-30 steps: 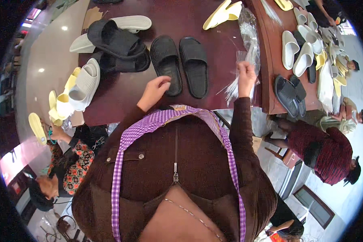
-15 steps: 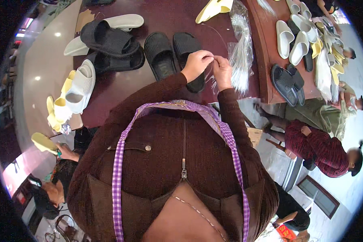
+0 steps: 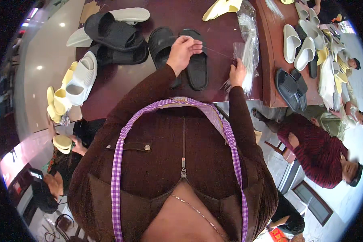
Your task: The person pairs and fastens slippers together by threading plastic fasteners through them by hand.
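Observation:
My left hand is closed, its fingers pinching a thin clear plastic strand above a pair of black slippers. The strand runs slantwise toward my right hand, whose thumb and fingertips pinch near its other end. Beneath my left hand lie the left black slipper and the right black slipper, side by side with toes away from me; the hand and wrist hide part of the left one. Just past my right hand rests a bundle of clear strands partly in a clear bag.
Stacked black slippers lie at the left over a white slipper, with white and yellow ones nearer me. A yellow slipper is at the far edge. The right-hand table bears more slippers. People sit on both sides.
My hands, together before at the right slipper, have moved apart: the left up and leftward, the right toward the bundle of strands. The strand now stretches between them.

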A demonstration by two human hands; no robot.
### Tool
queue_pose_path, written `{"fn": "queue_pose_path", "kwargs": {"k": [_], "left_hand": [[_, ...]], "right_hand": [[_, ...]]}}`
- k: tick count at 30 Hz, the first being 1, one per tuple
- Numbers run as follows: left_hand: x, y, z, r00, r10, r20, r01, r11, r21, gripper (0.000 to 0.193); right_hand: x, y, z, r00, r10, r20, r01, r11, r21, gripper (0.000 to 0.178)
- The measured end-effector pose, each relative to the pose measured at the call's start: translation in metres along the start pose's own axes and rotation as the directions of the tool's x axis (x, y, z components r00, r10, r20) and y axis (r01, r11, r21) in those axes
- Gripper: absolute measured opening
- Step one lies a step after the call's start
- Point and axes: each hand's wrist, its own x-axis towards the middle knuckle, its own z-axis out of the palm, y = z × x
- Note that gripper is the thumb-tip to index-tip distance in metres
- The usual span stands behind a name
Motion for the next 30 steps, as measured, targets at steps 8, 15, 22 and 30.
{"fn": "queue_pose_path", "kwargs": {"k": [8,15,22,30], "left_hand": [[-0.032,0.035,-0.044,0.979,0.158,-0.126,-0.164,0.986,-0.035,0.006],[-0.089,0.022,-0.064,0.988,0.014,-0.156,-0.036,0.989,-0.141,0.007],[-0.118,0.005,-0.066,0.958,-0.279,-0.063,0.270,0.955,-0.123,0.008],[-0.126,0.003,-0.099,0.843,-0.536,-0.047,0.522,0.836,-0.167,0.011]], "right_hand": [[0.006,0.019,-0.008,0.998,0.035,-0.050,-0.028,0.991,0.131,0.041],[-0.017,-0.118,-0.052,0.788,0.127,0.603,-0.569,0.524,0.634,0.032],[-0.019,-0.147,-0.003,0.556,0.171,0.813,-0.815,-0.081,0.574,0.031],[-0.049,-0.148,-0.028,0.602,0.268,0.752,-0.794,0.297,0.530,0.020]]}}
